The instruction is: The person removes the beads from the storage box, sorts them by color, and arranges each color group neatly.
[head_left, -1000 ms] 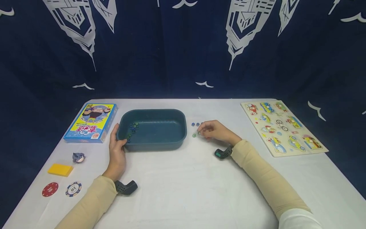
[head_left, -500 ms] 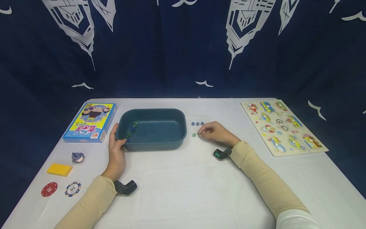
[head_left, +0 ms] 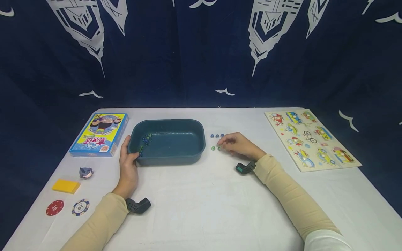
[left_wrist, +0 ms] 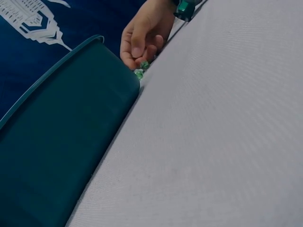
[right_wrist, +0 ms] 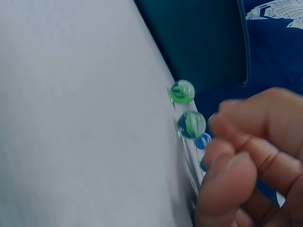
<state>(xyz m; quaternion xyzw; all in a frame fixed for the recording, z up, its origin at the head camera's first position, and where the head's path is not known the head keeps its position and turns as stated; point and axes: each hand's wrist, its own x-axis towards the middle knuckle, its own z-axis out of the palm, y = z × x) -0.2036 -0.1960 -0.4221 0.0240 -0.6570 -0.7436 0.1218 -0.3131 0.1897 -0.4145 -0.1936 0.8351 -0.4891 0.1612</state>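
Observation:
My left hand [head_left: 128, 170] grips the left end of a dark teal plastic tray [head_left: 171, 160], thumb over its rim and fingers along the outside. Several blue and green marbles lie in the tray's left part. Right of the tray, three blue marbles [head_left: 217, 136] sit in a row. In front of them is a green swirl marble [right_wrist: 182, 91], with a second green marble [right_wrist: 191, 124] beside it. My right hand [head_left: 237, 144] is at this second marble, its fingers loosely bent; in the right wrist view the marble stands just outside the fingertips, not between them.
At the left are a boxed game [head_left: 98, 134], a small shark figure [head_left: 86, 172], a yellow block [head_left: 66, 186], a red chip [head_left: 54, 207] and a white-and-blue chip [head_left: 80, 207]. A picture puzzle board [head_left: 311, 141] lies at the right. Dark blue cloth hangs behind the table.
The second green marble, earlier at my right fingertips, now sits on the table beside the first green one. All three blue marbles show more fully. My left hand and the tray stay put.

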